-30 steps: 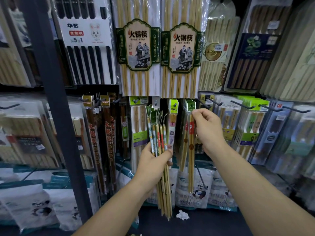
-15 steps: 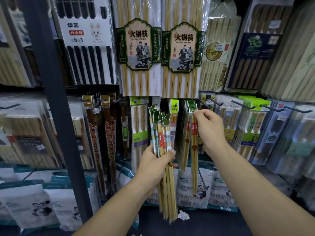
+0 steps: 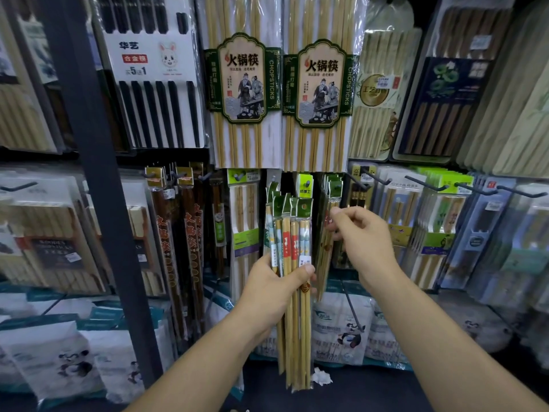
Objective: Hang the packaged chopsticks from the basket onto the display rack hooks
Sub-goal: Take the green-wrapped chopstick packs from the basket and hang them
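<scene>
The left hand [image 3: 276, 288] holds a bundle of clear-wrapped bamboo chopstick packets with green header cards [image 3: 292, 233]. Its grip is closed around the middle of the bundle, with the thumb across the front. The bundle stands nearly upright in front of the lower row of the display rack, between the white-and-green packets on its left and the hung packets on its right. A second ago it leaned and fanned out edge-on; now it is straighter and its printed faces are turned toward the camera.

The right hand [image 3: 364, 242] was up at the hook a second ago, pinching the green top of one packet. It has since dropped lower and drawn slightly back. That packet now hangs with the row of matching green-topped packets [image 3: 334, 191], just left of the hand. The fingers are loosely curled, thumb and forefinger tips close together beside the hanging packets. Whether this grip pinches a wrapper edge or holds nothing, I cannot tell.
</scene>
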{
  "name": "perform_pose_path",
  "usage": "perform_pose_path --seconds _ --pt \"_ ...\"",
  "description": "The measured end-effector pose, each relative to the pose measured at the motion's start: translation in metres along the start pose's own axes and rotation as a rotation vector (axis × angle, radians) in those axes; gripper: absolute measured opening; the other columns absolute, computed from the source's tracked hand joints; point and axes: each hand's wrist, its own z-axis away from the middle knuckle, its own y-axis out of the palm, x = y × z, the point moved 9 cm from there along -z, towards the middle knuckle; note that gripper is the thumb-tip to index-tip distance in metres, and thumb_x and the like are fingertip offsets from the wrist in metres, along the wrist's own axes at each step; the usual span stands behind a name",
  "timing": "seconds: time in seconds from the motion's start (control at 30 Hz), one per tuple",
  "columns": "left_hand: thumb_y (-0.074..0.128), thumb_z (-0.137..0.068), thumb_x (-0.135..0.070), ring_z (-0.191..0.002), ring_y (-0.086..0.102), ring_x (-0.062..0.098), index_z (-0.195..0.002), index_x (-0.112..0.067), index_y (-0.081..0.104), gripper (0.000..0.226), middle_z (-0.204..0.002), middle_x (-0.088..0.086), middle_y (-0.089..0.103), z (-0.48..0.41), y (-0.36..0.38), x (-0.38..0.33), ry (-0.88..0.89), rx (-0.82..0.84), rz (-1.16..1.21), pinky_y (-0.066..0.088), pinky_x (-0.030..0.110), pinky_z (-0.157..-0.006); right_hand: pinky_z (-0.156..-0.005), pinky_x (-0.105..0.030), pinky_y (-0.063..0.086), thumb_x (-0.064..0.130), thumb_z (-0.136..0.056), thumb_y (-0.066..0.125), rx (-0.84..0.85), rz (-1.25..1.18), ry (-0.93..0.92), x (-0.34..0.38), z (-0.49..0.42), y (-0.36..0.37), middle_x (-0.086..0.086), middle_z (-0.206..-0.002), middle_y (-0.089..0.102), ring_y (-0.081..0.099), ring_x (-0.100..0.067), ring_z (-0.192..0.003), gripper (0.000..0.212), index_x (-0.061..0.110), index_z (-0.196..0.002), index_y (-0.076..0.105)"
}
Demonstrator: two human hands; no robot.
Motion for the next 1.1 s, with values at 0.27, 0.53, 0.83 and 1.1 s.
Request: perform_pose_path --seconds 0.27,0.53,0.83,1.1 --pt "0.086 -0.077 -0.031 -0.095 0.076 0.026 -0.091 -0.038 0.075 0.019 -0.094 0.000 0.079 -0.001 0.009 -0.001 0.020 0.008 -0.045 0.061 0.049 -0.089 -0.053 -0.010 0.046 0.022 -0.099 0.064 0.189 -0.096 -0.008 0.009 0.017 0.027 0.011 -0.067 0.069 0.061 0.003 -0.060 0.019 0.019 -0.083 0.073" --pt "0.075 -0.092 -0.003 -0.087 0.075 0.018 -0.111 -0.007 0.070 0.021 -0.109 0.013 0.073 -0.004 -0.002 0.002 0.012 -0.061 0.071 0.063 0.036 -0.073 -0.064 -0.030 0.046 0.022 -0.096 0.064 -0.061 -0.149 0.020 0.011 -0.010 0.001 0.006 -0.065 0.057 0.052 -0.010 -0.063 0.017 0.022 -0.081 0.071" --pt "0.076 -0.091 -0.004 -0.093 0.075 0.018 -0.111 -0.010 0.072 0.021 -0.116 0.009 0.074 -0.006 -0.004 0.010 -0.015 -0.050 0.097 0.063 0.038 -0.075 -0.061 -0.022 0.039 0.027 -0.100 0.060 -0.103 -0.062 0.009 0.006 -0.033 -0.002 0.005 -0.061 0.049 0.043 -0.004 -0.053 0.026 0.008 -0.084 0.068" --pt "0.077 -0.090 -0.004 -0.088 0.075 0.016 -0.116 -0.009 0.071 0.027 -0.113 0.010 0.073 -0.006 -0.004 0.010 -0.011 -0.042 0.095 0.064 0.038 -0.075 -0.060 -0.019 0.041 0.028 -0.100 0.059 -0.146 -0.018 -0.015 0.003 -0.040 -0.003 0.006 -0.061 0.047 0.043 -0.003 -0.055 0.030 0.004 -0.083 0.064"
